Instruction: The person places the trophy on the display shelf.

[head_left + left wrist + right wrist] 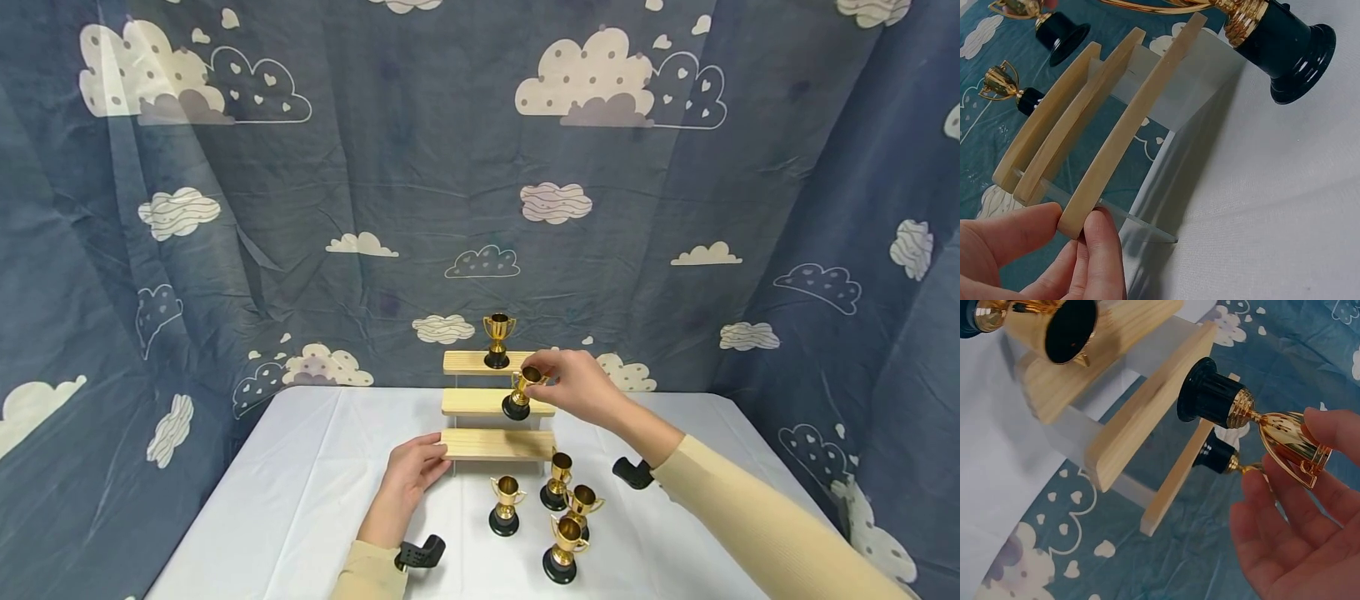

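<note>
With thumb and fingers, my right hand (581, 385) pinches a small gold trophy cup (1219, 400) by its cup. Its black base (516, 408) is close over the right part of the middle shelf (472, 402) in the head view, tilted a little. My left hand (411, 468) grips the left end of the lowest shelf (1125, 134), thumb and fingers on either side of the board. Another trophy (497, 340) stands upright on the top shelf (461, 362). All three wooden boards belong to one stepped display stand with clear side supports.
Several more gold trophies stand on the white tablecloth in front of the stand: one trophy (505, 506) near its middle, the others, including a front trophy (564, 552), grouped to the right. A blue cloud-patterned curtain (420, 192) hangs behind the table.
</note>
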A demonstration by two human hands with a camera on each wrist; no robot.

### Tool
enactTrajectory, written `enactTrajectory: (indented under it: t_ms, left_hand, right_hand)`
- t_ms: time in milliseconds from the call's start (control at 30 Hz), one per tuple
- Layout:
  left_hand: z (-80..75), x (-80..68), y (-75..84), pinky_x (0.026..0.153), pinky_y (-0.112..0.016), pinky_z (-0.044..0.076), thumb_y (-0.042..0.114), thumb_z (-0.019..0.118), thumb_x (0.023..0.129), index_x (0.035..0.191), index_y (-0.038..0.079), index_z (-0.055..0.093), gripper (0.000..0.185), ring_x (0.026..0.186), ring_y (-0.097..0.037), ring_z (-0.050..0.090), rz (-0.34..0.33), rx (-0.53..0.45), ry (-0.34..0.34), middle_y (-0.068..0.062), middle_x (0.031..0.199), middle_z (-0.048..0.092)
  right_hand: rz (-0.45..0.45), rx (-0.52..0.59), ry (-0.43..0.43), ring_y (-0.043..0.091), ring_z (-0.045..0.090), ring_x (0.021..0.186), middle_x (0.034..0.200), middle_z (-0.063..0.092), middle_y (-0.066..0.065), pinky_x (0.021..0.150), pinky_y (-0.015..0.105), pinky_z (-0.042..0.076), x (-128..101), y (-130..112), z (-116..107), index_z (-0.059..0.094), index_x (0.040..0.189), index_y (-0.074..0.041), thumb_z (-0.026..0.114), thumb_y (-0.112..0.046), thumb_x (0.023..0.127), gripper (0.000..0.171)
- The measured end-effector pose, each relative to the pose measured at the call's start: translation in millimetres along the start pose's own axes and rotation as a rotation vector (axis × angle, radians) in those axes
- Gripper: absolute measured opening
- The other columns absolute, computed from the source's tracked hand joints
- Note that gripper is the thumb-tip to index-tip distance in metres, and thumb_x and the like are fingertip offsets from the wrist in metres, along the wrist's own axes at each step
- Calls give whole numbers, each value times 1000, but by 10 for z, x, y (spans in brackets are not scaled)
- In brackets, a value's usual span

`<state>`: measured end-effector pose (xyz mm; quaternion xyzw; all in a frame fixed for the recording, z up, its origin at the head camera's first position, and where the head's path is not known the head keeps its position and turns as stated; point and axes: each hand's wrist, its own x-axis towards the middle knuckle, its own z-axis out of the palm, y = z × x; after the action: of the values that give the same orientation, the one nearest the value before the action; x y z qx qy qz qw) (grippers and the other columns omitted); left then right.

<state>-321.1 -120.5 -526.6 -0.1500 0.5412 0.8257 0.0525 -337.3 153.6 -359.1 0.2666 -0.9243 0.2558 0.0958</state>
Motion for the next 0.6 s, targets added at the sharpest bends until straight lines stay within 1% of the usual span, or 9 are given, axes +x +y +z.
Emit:
enactTrajectory:
  t_ms: [100, 333, 600]
  left_hand:
    - [-4, 3, -10, 81, -31, 60, -8, 69, 85, 132, -9, 59, 48, 89, -20, 70, -7, 5, 6, -20, 110, 68]
    - [-3, 11, -24, 81, -32, 60, -9, 68, 85, 132, -12, 57, 48, 89, -21, 70, 19, 4, 0, -22, 108, 68]
    - [-5, 15, -7, 81, -32, 60, -10, 67, 85, 132, -12, 57, 48, 88, -20, 69, 18, -3, -11, -23, 109, 66]
  right_hand:
    - [6, 3, -18, 15, 64, 97, 105, 69, -8, 81, 38, 56, 61, -29, 40, 71, 121, -19, 79, -30, 88, 35]
    - [-4, 15, -23, 14, 64, 94, 103, 69, -7, 81, 38, 55, 237, -82, 140, 72, 120, -18, 80, -30, 87, 36]
    - [-24, -7, -32, 14, 64, 95, 103, 70, -6, 81, 39, 54, 427, -206, 183, 73, 117, -21, 80, -31, 86, 33]
